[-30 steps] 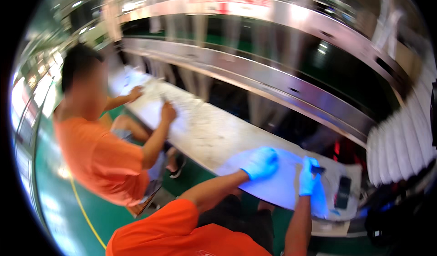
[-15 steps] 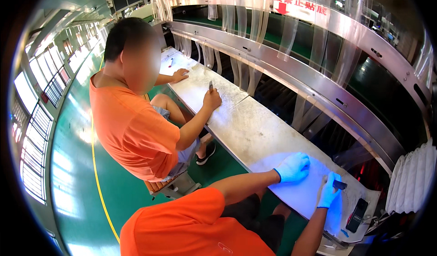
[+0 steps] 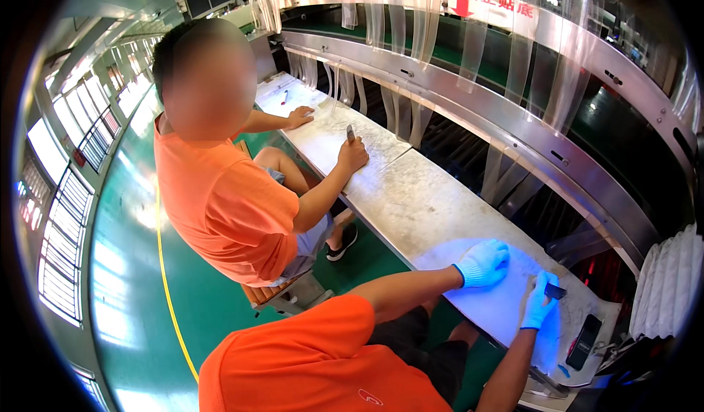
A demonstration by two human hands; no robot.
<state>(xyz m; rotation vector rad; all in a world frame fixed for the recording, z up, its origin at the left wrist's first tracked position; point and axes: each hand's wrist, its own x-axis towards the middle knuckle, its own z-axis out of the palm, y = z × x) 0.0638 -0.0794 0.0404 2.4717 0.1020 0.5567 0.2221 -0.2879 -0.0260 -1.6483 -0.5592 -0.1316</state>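
Observation:
Both of my hands wear pale gloves, tinted blue by a bright violet-blue light on the worn metal table (image 3: 440, 196). My left hand (image 3: 484, 263) rests on the lit surface with its fingers curled in; whatever is under them is hidden. To its right, near the end of the table, my right hand (image 3: 540, 303) is closed around a dark, flat-ended tool (image 3: 555, 292). The tool's dark end sticks out past the fingers, and its working edge cannot be made out. A black phone (image 3: 584, 342) lies just right of this hand.
A co-worker (image 3: 224, 199) in orange sits at my left, one hand holding a small upright tool (image 3: 350, 133). Clear plastic strips (image 3: 469, 56) hang over the metal machine rail (image 3: 477, 100) along the far side. A white pleated cover (image 3: 667, 284) stands at the right.
The whole view has shifted slightly, moving the scene a little to the right in the picture. The co-worker's head has turned toward me. My hands keep nearly the same places on the table.

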